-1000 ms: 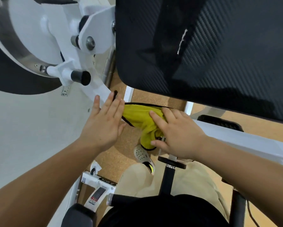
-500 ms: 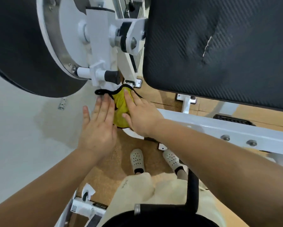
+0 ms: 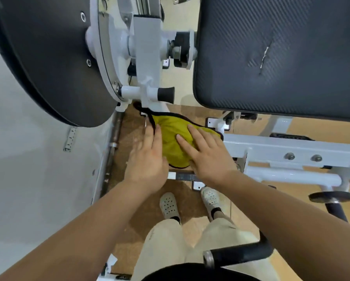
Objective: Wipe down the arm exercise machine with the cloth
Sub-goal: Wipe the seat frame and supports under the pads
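Over cork floor point(image 3: 127, 126), pressing cloth point(image 3: 173, 136) flat onto white frame point(image 3: 271, 151) with left hand point(image 3: 147, 159) and right hand point(image 3: 208, 157), fingers straight, gripping nothing; wiping judged early, pad point(image 3: 281, 57), disc point(image 3: 48, 57) and remaining frame left to do.

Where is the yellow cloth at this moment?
Head view, centre: the yellow cloth lies under the right hand, the left hand at its left edge, just below the black-capped peg.

The rumpled yellow black-edged cloth point(image 3: 174, 136) lies on the white steel-framed arm exercise machine point(image 3: 271, 147), below its black textured pad point(image 3: 281, 57).
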